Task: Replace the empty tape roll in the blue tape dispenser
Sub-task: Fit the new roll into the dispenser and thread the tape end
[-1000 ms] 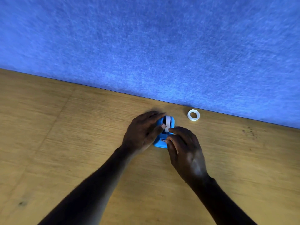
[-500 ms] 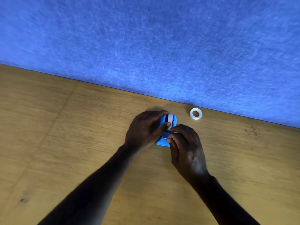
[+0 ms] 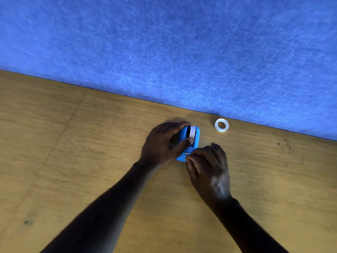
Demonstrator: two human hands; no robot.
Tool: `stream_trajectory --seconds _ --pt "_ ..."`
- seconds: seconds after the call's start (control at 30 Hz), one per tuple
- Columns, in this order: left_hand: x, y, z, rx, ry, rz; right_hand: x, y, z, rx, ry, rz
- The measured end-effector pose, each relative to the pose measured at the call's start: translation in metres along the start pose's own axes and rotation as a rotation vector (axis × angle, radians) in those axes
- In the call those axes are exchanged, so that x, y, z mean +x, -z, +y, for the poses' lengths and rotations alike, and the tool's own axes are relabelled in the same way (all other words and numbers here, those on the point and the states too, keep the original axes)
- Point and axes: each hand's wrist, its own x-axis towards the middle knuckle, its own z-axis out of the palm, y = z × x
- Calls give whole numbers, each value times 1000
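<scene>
— Room around the work?

— Plenty. Wooden bench (image 3: 91, 161) bare to the left and right and toward the near edge of the view. Bounded at the back only by the blue felt wall (image 3: 164, 52), met along a slanting line. Blue tape dispenser (image 3: 197, 136) stood near that back edge, a little right of centre, with a strip of bare wood between it and the wall.

— Anything loose nearby?

— One white tape ring (image 3: 221, 125), lying flat, apart from the dispenser, to its right and almost against the wall.

— And a roll in the dispenser?

— White roll (image 3: 192, 131) seated upright in the dispenser's slot, dark gaps either side.

— Left hand?

— Left hand (image 3: 162, 143) reached in from the lower left, forearm stretched diagonally, palm down. Wrapped over the dispenser's left side: fingers (image 3: 182, 124) curled round the far end, thumb tip pressed at the roll. Closed around the dispenser body, then.

— Right?

— Right hand (image 3: 209, 170) came in from the lower right, wrist bent, knuckles up. Thumb and forefinger pinched together at the dispenser's near end, by the cutter. Could not tell whether any tape sat between them; too small and blurred.

— Hands touching?

— Close, not clearly touching.
</scene>
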Motion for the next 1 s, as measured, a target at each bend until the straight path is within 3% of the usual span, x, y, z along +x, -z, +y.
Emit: stream_trajectory --seconds 1.0 --pt "-1 0 0 36 31 2 -9 -5 1 -82 -12 12"
